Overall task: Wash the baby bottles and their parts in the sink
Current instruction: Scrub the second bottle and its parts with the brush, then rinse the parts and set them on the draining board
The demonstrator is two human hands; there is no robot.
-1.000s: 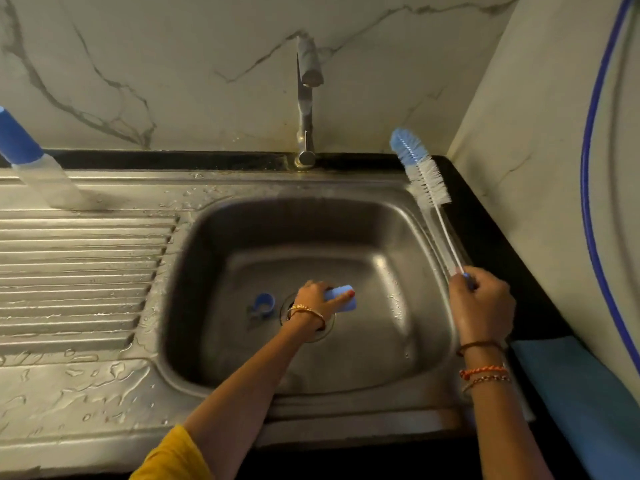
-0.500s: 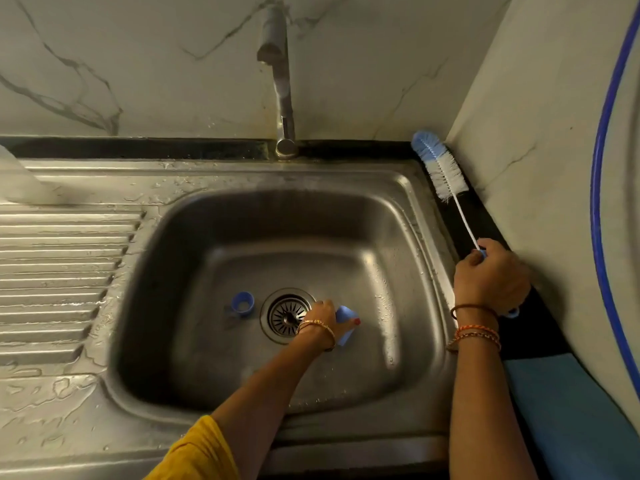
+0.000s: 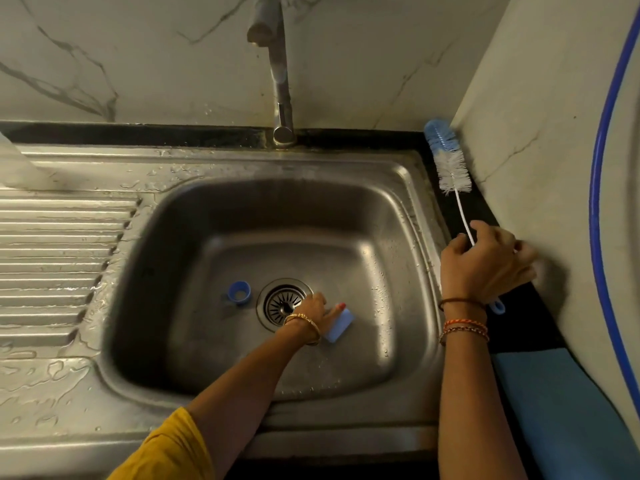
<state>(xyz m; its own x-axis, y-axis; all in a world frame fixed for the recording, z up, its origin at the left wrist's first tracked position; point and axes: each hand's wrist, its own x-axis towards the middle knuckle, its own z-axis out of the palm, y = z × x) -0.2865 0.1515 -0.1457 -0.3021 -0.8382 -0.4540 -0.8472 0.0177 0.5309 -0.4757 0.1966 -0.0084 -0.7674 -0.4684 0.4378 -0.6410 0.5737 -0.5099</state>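
Note:
My left hand (image 3: 313,308) reaches down to the floor of the steel sink (image 3: 221,209) and grips a light blue bottle cap (image 3: 339,325) just right of the drain (image 3: 283,303). A small blue screw ring (image 3: 239,292) lies left of the drain. The bottle brush (image 3: 446,157), with blue and white bristles, lies along the black counter strip right of the sink. My right hand (image 3: 485,265) sits over its thin handle with the fingers spread loose; the handle's blue loop end (image 3: 497,307) sticks out below my wrist.
The tap (image 3: 280,81) rises behind the basin, with no water running. A translucent bottle (image 3: 17,164) shows at the far left edge above the wet ribbed drainboard (image 3: 59,258). A blue cloth (image 3: 554,403) lies on the counter at right, beside a wall with a blue hose (image 3: 594,209).
My right hand lowered the brush from above the sink onto the right counter and loosened its fingers. My left hand slid the blue cap from over the drain to its right.

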